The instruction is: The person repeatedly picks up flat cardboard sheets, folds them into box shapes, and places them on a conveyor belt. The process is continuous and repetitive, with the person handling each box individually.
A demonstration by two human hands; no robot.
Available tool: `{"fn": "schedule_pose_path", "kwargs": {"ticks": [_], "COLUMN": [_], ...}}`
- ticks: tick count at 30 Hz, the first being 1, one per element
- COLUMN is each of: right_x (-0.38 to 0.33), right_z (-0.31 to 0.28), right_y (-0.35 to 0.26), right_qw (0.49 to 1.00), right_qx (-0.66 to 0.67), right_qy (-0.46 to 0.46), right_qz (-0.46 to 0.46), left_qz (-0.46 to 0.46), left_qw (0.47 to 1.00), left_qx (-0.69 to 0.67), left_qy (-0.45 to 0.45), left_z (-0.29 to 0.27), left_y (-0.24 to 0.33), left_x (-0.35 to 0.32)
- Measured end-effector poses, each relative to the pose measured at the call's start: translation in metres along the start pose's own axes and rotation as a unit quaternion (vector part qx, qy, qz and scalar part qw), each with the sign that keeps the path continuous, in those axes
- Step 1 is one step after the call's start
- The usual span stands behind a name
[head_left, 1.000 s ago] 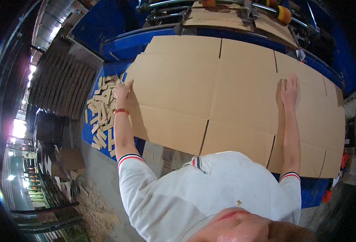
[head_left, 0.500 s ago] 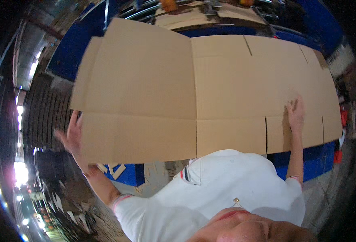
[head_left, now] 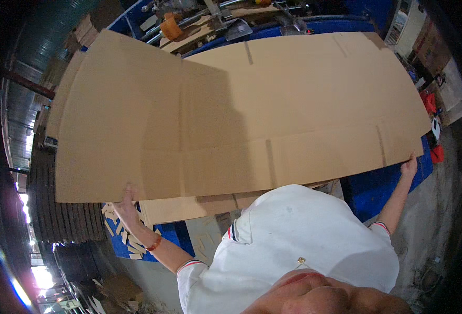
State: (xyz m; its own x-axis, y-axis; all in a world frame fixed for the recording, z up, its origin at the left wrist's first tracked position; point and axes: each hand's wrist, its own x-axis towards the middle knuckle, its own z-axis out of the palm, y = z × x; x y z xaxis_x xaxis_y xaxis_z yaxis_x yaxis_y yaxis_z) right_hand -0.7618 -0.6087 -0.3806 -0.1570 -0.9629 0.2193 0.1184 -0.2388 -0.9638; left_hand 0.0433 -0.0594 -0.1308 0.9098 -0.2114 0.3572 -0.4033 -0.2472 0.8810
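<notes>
Shirt (head_left: 314,230) and pendant (head_left: 301,260) come nearest, one of each, the shirt white with striped cuffs on two sleeves. Two bare hands reach out wide, well apart from each other. One bracelet (head_left: 155,242) circles the left wrist. The left hand (head_left: 129,209) is clamped on the near edge of one big cardboard sheet (head_left: 304,99), toward its left end, with blurred digits over the face. The right hand (head_left: 409,166) pinches the same sheet near its right corner.

The sheet spans the space before the person, above one blue table (head_left: 371,194). Its left panel tilts up at one crease. Four dark slots show, blurred: two along the near side, two along the far side. Under the near edge juts a strip of at least one more board (head_left: 189,209); how many lie there cannot be told.

On the table's left part lie more than ten loose offcuts (head_left: 136,256), overlapping too much for an exact count. Off to the right sit two red things (head_left: 437,154), their kind unclear. To the left stands one dark stack (head_left: 71,217), layers too dim to count. Farthest, beyond the sheet, is one machine (head_left: 223,18) with two orange rollers (head_left: 171,27) in view.
</notes>
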Motion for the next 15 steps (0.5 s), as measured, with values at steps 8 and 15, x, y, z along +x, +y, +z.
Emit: {"fn": "schedule_pose_path", "kwargs": {"ticks": [8, 15], "right_x": [-0.13, -0.143], "right_z": [0.251, 0.32], "right_y": [-0.135, -0.111], "right_qw": [0.967, 0.89], "right_qx": [0.159, -0.353], "right_qy": [0.198, 0.01], "right_qz": [-0.032, -0.289], "left_qz": [0.023, 0.095], "left_qw": [0.995, 0.995], "left_qx": [0.02, 0.003], "left_qy": [0.095, 0.042], "left_z": [-0.001, 0.05], "left_y": [-0.016, -0.03], "left_x": [0.004, -0.019]}}
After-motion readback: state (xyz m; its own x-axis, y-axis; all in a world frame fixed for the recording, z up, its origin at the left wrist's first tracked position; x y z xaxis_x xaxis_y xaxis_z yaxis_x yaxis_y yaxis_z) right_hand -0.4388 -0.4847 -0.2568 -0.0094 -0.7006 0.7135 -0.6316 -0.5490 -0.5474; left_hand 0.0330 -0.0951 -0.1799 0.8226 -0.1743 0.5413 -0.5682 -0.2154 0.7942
